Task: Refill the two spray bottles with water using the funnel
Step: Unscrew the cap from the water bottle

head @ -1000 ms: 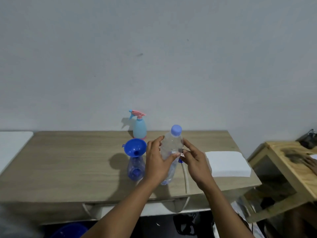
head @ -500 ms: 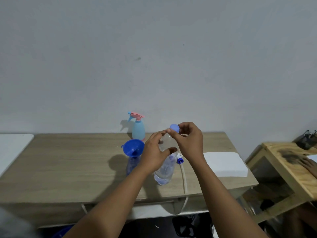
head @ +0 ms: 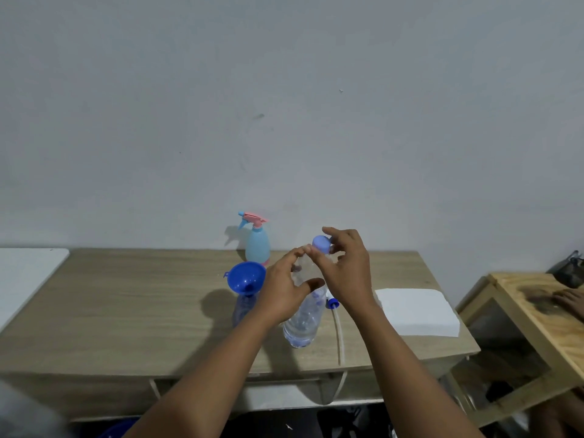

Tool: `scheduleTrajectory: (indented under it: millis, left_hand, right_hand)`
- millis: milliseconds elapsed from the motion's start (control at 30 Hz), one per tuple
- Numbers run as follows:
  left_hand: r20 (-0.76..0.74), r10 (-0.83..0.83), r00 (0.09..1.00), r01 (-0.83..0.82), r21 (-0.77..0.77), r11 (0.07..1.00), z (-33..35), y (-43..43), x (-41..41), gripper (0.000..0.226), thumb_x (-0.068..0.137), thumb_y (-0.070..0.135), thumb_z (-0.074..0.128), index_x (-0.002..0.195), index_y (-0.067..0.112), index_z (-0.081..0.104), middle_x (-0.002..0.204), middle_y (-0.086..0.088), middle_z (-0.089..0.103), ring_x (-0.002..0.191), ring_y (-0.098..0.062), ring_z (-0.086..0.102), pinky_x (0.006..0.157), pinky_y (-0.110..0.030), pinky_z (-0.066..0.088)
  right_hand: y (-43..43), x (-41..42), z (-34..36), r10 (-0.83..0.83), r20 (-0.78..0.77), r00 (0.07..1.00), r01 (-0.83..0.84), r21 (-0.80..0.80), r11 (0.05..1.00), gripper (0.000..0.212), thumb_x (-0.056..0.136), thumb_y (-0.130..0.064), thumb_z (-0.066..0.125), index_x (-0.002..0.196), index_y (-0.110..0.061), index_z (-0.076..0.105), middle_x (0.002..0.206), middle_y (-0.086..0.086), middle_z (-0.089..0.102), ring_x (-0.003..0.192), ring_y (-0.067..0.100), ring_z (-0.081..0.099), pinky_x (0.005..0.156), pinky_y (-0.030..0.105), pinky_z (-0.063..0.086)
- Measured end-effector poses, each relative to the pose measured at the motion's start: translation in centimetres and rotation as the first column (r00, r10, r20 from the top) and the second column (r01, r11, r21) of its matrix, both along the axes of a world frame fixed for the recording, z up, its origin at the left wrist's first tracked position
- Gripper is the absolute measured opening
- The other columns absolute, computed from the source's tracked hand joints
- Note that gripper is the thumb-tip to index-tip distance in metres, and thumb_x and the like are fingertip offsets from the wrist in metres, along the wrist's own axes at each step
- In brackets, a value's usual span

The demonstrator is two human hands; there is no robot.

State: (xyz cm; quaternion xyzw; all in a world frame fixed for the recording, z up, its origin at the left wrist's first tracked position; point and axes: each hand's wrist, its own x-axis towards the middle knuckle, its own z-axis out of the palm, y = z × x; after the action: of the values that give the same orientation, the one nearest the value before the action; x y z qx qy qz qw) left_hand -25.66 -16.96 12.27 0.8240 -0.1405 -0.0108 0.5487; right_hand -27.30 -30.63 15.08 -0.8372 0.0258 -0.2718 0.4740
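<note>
At the wooden table (head: 126, 305), the left hand (head: 284, 295) grips the bottle (head: 300, 330) and the right hand (head: 350, 273) pinches its cap (head: 320, 243). I'd hold it upright while twisting.

The pale wooden surface (head: 142, 311) is carrying a light blue spray bottle (head: 257, 249), which is standing upright at its far edge. Nearer, a clear blue bottle (head: 242, 309) is standing just left of centre. A blue-capped tube (head: 338, 333) is lying to its right, reaching toward the near edge, and a white rectangular pad (head: 414, 311) is lying flat at the right end.
</note>
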Motion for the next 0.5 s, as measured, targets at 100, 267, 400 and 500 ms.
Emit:
scheduleTrajectory:
  millis: [100, 267, 400, 500]
  left_hand:
    - [0.006, 0.001, 1.000, -0.001, 0.000, 1.000, 0.0, 0.1, 0.0, 0.067, 0.078, 0.035, 0.081, 0.136, 0.040, 0.047, 0.125, 0.022, 0.057, 0.109, 0.001, 0.057, 0.091, -0.037, 0.057]
    - [-0.009, -0.001, 1.000, 0.000, -0.021, 1.000, 0.2, 0.1, -0.1, 0.068, 0.078, 0.035, 0.081, 0.136, 0.043, 0.046, 0.122, 0.024, 0.055, 0.109, 0.001, 0.056, 0.092, -0.037, 0.056]
    - [-0.004, 0.008, 1.000, -0.008, -0.018, 1.000, 0.2, 0.1, -0.1, 0.069, 0.078, 0.035, 0.080, 0.138, 0.040, 0.046, 0.126, 0.023, 0.056, 0.109, 0.001, 0.057, 0.093, -0.037, 0.056]
    - [0.003, 0.004, 1.000, -0.004, 0.007, 1.000, 0.0, 0.1, -0.1, 0.067, 0.079, 0.036, 0.080, 0.137, 0.037, 0.047, 0.128, 0.021, 0.057, 0.110, 0.001, 0.057, 0.092, -0.038, 0.056]
  right_hand:
    - [0.1, 0.1, -0.4, -0.020, 0.071, 0.997, 0.019, 0.010, 1.000, 0.025, 0.085, -0.033, 0.077, 0.108, -0.027, 0.069, 0.102, -0.016, 0.067, 0.094, 0.001, 0.062, 0.072, 0.007, 0.043]
    - [-0.5, -0.3, 0.0, 0.156, -0.029, 0.987, -0.154, 0.067, 0.986, 0.034, 0.095, -0.035, 0.063, 0.129, -0.029, 0.064, 0.124, -0.018, 0.064, 0.115, -0.005, 0.056, 0.086, 0.004, 0.041]
    - [-0.1, -0.2, 0.0, 0.146, -0.094, 0.985, -0.133, 0.129, 0.983, 0.041, 0.094, -0.039, 0.063, 0.134, -0.033, 0.057, 0.126, -0.017, 0.062, 0.116, -0.002, 0.056, 0.088, 0.010, 0.040]
    - [0.8, -0.1, 0.3, 0.018, -0.055, 0.998, -0.002, 0.280, 0.960, 0.041, 0.078, -0.036, 0.082, 0.111, -0.025, 0.061, 0.105, -0.012, 0.069, 0.097, 0.002, 0.065, 0.074, 0.011, 0.046]
